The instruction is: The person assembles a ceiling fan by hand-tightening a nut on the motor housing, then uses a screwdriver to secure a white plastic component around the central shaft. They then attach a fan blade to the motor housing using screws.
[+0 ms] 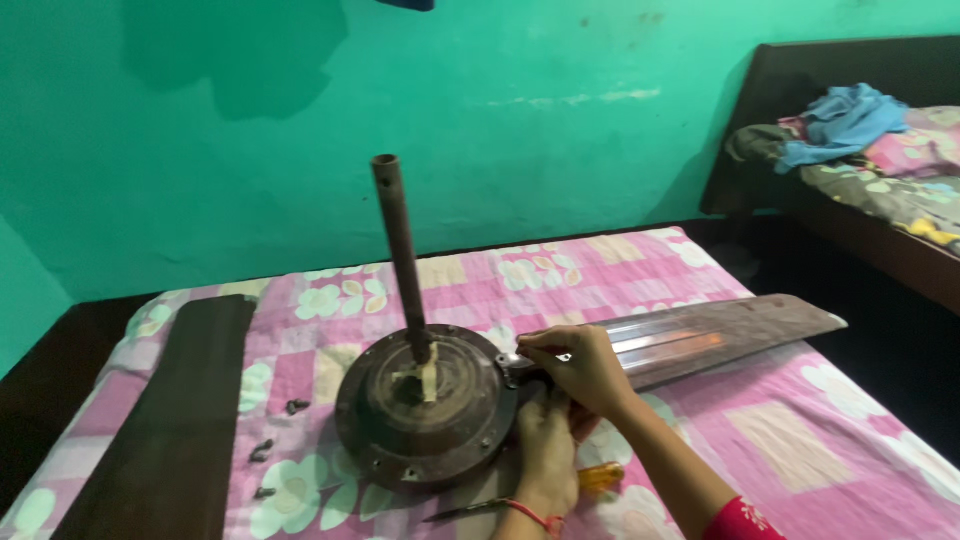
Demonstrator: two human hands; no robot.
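A rusty brown ceiling fan motor (pixel 425 410) lies on the bed with its down rod (pixel 400 250) standing upright. One brown fan blade (pixel 720 335) reaches from the motor's right side toward the bed edge. My right hand (pixel 580 365) is at that blade's metal root, its fingertips pinched on a small screw (pixel 558 357). My left hand (pixel 545 445), a red thread on its wrist, lies flat against the motor's rim just below; its fingertips are hidden under the right hand. A yellow-handled screwdriver (pixel 600 478) lies on the sheet beneath my wrists.
A loose dark fan blade (pixel 175 420) lies along the bed's left side. Three small screws (pixel 297 406) sit on the pink floral sheet (pixel 800 440) left of the motor. A second bed (pixel 880 190) with crumpled clothes stands at the back right, against green walls.
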